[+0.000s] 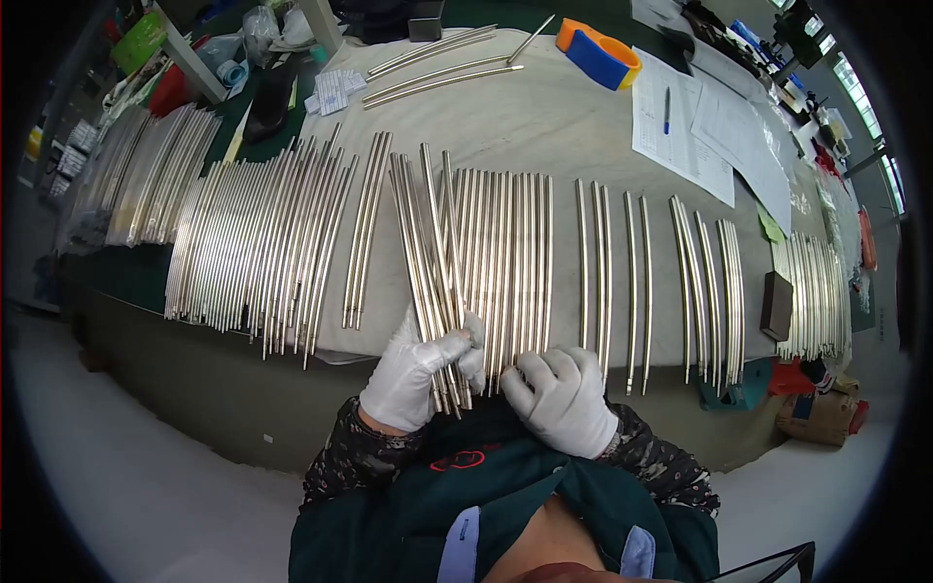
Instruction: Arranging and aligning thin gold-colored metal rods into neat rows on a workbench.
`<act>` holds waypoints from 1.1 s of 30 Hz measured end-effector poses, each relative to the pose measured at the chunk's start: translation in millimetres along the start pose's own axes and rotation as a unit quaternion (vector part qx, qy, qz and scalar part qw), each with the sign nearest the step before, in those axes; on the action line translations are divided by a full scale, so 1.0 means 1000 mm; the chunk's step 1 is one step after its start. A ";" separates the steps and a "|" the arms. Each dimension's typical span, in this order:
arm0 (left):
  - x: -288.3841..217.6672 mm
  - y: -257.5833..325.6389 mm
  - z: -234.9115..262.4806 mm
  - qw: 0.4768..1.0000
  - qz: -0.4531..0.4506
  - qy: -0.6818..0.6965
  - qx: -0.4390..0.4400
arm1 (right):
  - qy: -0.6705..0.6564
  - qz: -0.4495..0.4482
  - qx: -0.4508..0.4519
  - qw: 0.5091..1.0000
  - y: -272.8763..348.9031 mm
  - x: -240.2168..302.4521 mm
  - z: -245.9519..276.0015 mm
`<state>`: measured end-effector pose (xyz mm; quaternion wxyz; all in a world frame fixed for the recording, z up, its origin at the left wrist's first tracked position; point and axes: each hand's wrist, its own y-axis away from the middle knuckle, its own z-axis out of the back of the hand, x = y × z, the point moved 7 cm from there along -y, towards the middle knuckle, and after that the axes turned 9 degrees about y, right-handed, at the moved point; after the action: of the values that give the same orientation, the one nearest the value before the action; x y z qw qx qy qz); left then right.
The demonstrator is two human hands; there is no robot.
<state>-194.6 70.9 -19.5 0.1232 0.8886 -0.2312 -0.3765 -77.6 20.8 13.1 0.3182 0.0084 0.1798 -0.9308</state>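
Here at the centre, the left hand (pixel 413 374), white-gloved, has its fingers wrapped around a loose bundle of metal rods (pixel 428 267), the lengths fanning a little as they tilt over the worktop (pixel 573 126). Over to the right hand (pixel 564 403), gloved too: its fingers curl at the near ends of the middle row (pixel 505 253), and whether they grip a rod or merely rest there, I cannot tell. That middle row lies side by side, tidy but apparently not finished with, so this looks like a sort caught in mid-flow. Just left of the bundle sits a slim group (pixel 367 230), set apart, and past it a big, dense rank (pixel 258 243); on we go to the far left, where more rods lie under clear plastic (pixel 165 175), and those look dealt with. Swing right: a trio (pixel 599 282), a pair (pixel 644 291), then further small clusters (pixel 731 291), seemingly portioned out already, with a dark block (pixel 776 306) standing beside the packed rank at the right end (pixel 814 301). Up at the far side, a few loose rods (pixel 442 85) lie askew, perhaps awaiting a place, near the papers (pixel 671 121) and a blue pen (pixel 667 110).
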 end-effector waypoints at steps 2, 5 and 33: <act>0.001 0.000 0.001 1.000 0.000 0.004 0.007 | -0.004 0.007 -0.018 1.000 0.004 0.003 0.000; 0.003 0.000 0.002 1.000 0.012 -0.001 0.020 | -0.009 -0.015 -0.095 0.995 0.010 0.003 0.012; -0.021 0.008 0.023 0.999 -0.032 0.026 0.027 | -0.103 0.039 0.089 0.990 -0.021 0.005 0.001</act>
<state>-227.0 73.4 -19.3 0.0929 0.9079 -0.2101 -0.3507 -93.9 33.4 20.1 0.3693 -0.0518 0.0623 -0.9258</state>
